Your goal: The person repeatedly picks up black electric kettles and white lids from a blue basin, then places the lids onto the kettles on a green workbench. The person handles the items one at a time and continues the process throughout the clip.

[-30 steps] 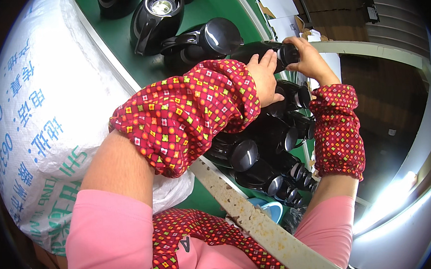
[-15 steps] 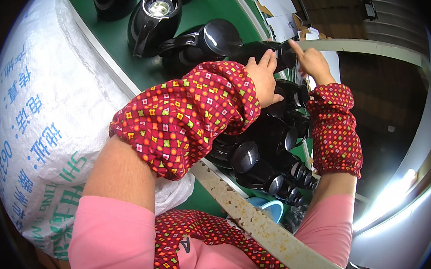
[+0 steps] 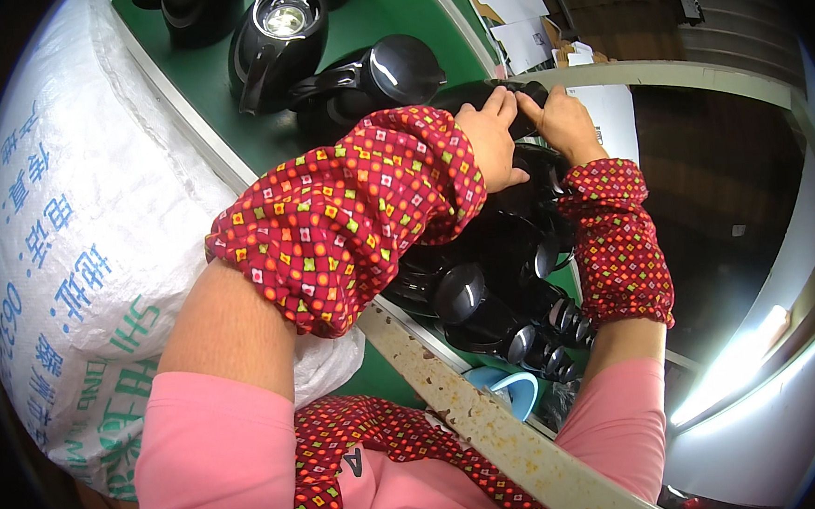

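A black jug lies on its side at the far edge of the green work surface, partly covered by my hands. My left hand rests on it, fingers stretched out and thumb spread. At the jug's right end, my right hand is closed around the dark tip, with the thumb in front and the other fingers mostly hidden. Left of these stands a jug with a glossy domed lid, its handle toward the left. Beyond it, an open-topped black jug shows a shiny silver inside.
Several black jugs crowd together below my hands. A rusty metal rail crosses in front of me, with a light blue container beyond it. A big white woven sack fills the left. White cartons sit at the back.
My right hand has moved left and lower, from a pointing pose with the index finger raised to closing around the jug's end. My left hand has shifted slightly left.
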Motion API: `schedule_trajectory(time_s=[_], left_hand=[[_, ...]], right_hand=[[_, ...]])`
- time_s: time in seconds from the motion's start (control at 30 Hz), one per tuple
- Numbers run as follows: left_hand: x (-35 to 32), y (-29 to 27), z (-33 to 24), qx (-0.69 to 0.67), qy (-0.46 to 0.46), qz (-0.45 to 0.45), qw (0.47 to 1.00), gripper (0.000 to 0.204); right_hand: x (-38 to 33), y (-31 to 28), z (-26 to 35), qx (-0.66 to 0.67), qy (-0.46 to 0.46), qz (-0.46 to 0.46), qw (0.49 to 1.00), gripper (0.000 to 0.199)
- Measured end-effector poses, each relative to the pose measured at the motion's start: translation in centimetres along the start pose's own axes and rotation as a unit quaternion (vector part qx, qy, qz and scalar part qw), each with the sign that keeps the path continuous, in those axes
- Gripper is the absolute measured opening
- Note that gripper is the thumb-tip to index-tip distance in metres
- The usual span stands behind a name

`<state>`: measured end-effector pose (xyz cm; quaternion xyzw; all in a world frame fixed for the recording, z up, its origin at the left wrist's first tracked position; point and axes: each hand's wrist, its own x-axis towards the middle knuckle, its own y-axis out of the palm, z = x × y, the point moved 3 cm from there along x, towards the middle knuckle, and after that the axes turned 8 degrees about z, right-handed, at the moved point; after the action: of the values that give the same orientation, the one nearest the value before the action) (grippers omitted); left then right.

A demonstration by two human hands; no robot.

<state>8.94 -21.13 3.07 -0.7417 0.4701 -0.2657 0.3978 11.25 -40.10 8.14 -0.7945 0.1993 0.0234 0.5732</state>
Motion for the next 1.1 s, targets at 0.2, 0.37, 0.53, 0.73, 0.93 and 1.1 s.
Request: schedule_trajectory(time_s=[0.2,0.37,0.53,0.73,0.93,1.1], left_hand=[[0.5,0.3,-0.1,0.009,-0.010,0.035,0.999,0.079],[0.8,0.8,-0.3,0.029,-0.041,-0.039,0.998,0.077],[1.6,1.0,-7.7,0.095,0.084,-0.009,0.992,0.076],[3.0,7.9,-8.7,0.147,0.146,-0.030,0.978,0.057],[3.0,7.9,-8.4,0.166,0.180,-0.032,0.969,0.039],[2.8,7.6,-8.5,0.179,0.179,-0.010,0.967,0.036]], right_hand=[[-0.9,0.6,-2.8,0.108,0.102,0.064,0.987,0.107],[-5.1,-0.1,-7.4,0.061,0.252,0.263,0.929,0.104],[-7.2,3.3,-9.4,0.205,0.295,0.264,0.895,0.095],[-7.4,2.9,-8.9,0.219,0.200,0.260,0.919,0.068],[-8.5,2.9,-9.3,0.124,0.027,0.188,0.974,0.065],[-9.9,2.1,-8.2,0.063,-0.141,0.143,0.978,0.069]])
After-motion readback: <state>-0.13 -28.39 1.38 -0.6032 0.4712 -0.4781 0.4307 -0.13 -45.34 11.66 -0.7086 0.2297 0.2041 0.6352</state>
